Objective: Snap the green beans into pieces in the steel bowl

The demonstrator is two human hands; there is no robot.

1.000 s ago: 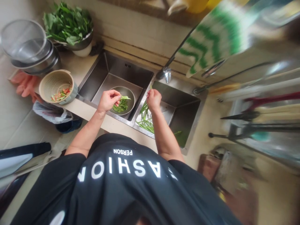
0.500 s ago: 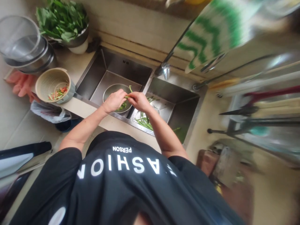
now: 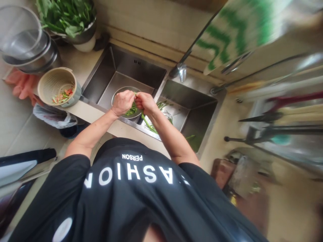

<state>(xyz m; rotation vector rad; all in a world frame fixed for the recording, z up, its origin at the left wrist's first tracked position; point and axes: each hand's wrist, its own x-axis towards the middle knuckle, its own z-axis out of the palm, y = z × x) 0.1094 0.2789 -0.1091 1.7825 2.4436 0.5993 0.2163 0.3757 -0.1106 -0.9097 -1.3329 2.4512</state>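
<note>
Pinching a slender, smooth, green bean-like strand [image 3: 144,117], the left hand [image 3: 122,102] and the right hand [image 3: 146,102] were brought close together at the middle of the frame, fingers curled; exactly how the fingertips met could not be made out. The strand's loose length was left drooping in a pliant curve below the right hand. A place over the round metal bowl [image 3: 116,93] was presumably chosen because short, thin green pieces [image 3: 131,110] were gathered inside it. Longer green stems [image 3: 162,105] were kept apart in the angular stainless-steel right basin [image 3: 199,116], seemingly for easy reach. At the left of the frame, a ribbed beige plastic colander [image 3: 43,88] was stood on the counter, its coarse red-and-green scraps [image 3: 63,96] apparently kept out of the sink. Broad, glossy green leaves [image 3: 67,16] were heaped at upper left, and a soft green-and-white striped cloth [image 3: 232,33] was hung at upper right, perhaps for drying.
</note>
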